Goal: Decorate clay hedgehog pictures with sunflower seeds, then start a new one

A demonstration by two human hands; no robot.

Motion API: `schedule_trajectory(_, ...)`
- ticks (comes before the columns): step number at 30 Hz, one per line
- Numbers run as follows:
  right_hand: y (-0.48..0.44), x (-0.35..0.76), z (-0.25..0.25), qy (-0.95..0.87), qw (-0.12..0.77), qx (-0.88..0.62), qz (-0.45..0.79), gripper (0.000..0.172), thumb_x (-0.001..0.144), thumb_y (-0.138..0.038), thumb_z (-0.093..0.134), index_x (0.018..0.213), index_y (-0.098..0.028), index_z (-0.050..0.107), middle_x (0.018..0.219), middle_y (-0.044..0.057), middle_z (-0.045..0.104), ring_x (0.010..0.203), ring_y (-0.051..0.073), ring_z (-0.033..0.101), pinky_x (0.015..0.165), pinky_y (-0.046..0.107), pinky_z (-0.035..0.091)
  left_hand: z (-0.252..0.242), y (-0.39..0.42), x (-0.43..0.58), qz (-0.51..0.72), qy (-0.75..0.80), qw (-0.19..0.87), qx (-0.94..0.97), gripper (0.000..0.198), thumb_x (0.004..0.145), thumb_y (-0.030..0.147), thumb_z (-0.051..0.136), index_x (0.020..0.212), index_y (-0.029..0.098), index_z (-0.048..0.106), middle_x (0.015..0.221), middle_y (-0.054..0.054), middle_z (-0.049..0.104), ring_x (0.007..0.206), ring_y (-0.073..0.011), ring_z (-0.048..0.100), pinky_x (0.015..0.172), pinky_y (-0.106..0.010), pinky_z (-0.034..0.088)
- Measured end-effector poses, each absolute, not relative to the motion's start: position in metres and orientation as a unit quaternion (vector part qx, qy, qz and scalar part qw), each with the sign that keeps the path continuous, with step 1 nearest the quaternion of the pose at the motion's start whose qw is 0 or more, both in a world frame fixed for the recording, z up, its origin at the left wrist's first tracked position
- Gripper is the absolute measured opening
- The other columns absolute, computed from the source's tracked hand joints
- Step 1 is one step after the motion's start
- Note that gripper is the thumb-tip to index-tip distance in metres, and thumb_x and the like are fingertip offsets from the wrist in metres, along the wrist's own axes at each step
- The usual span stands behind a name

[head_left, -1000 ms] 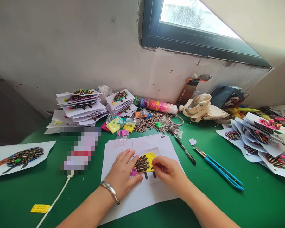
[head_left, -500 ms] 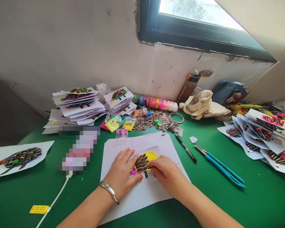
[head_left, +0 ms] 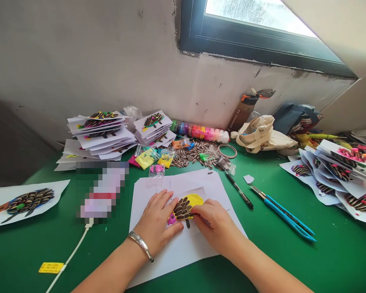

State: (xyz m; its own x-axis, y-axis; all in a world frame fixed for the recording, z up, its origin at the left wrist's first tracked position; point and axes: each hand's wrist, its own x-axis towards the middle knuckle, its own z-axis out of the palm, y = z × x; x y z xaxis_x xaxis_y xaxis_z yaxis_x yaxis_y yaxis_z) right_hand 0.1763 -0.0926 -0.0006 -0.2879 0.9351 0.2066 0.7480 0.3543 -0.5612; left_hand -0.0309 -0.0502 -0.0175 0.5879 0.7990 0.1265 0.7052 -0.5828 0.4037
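The pixelated block (head_left: 102, 191) on the green table (head_left: 338, 260), left of the work, cannot be made out. A thin white cable (head_left: 70, 256) runs from it towards the near edge. The spread of white seed-picture cards (head_left: 338, 175) at the right edge is cut off by the frame, and so is the single white sheet with a seed figure (head_left: 24, 201) at the left edge. The right hand (head_left: 215, 221) curls down on the near right rim of the yellow clay hedgehog shape studded with striped sunflower seeds (head_left: 186, 205). Its fingertips are hidden, so I cannot tell whether its grip closes on anything. The left hand (head_left: 157, 221), with a silver bracelet (head_left: 141, 244) at the wrist, lies flat with an open grip, its fingers touching the shape's left side. The shape sits on a stack of white paper sheets (head_left: 183, 252) at the middle of the near edge.

A cream cloth tote bag (head_left: 259, 136) slumps at the far edge, its contents hidden, with a dark blue bag (head_left: 294, 118) behind it. A brown bottle with an orange lid (head_left: 242, 112) leans against the wall. A row of small tubs of coloured clay (head_left: 199, 132) lines the far edge. Small clear plastic bags (head_left: 146, 158) hold yellow and pink clay.

Two piles of white seed-picture cards (head_left: 100, 132) fill the far left corner. Loose striped sunflower seeds (head_left: 195, 156) are heaped beyond the sheets. A blue utility knife (head_left: 285, 215) and a black pen (head_left: 239, 191) lie right of the stack. A yellow label (head_left: 51, 267) lies near the near left corner.
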Motion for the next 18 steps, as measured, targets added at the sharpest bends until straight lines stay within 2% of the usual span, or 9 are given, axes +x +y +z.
schedule_trajectory(5,-0.0918,0.1765,-0.0009,-0.796,0.238,-0.535,0.153,0.021,0.085,-0.009,0.046,0.091,-0.021,0.062,0.078,0.004,0.060,0.077,0.018,0.047,0.070,0.032,0.037,-0.0158,-0.0499,-0.0300,0.142,0.434,0.162,0.875,0.053,0.076,0.036,0.061,0.125,0.018,0.052,0.136,-0.011,0.045,0.128,-0.0320,0.033,0.105,-0.052,0.030)
schedule_trajectory(18,-0.0920,0.1752,-0.0058,-0.799,0.243,-0.525,0.165,0.021,0.084,-0.007,0.048,0.091,-0.023,0.060,0.082,0.003,0.060,0.077,0.017,0.047,0.071,0.031,0.037,-0.0192,-0.0501,-0.0305,0.154,0.429,0.152,0.877,0.052,0.077,0.038,0.060,0.125,0.019,0.052,0.135,-0.011,0.046,0.128,-0.0315,0.033,0.105,-0.051,0.031)
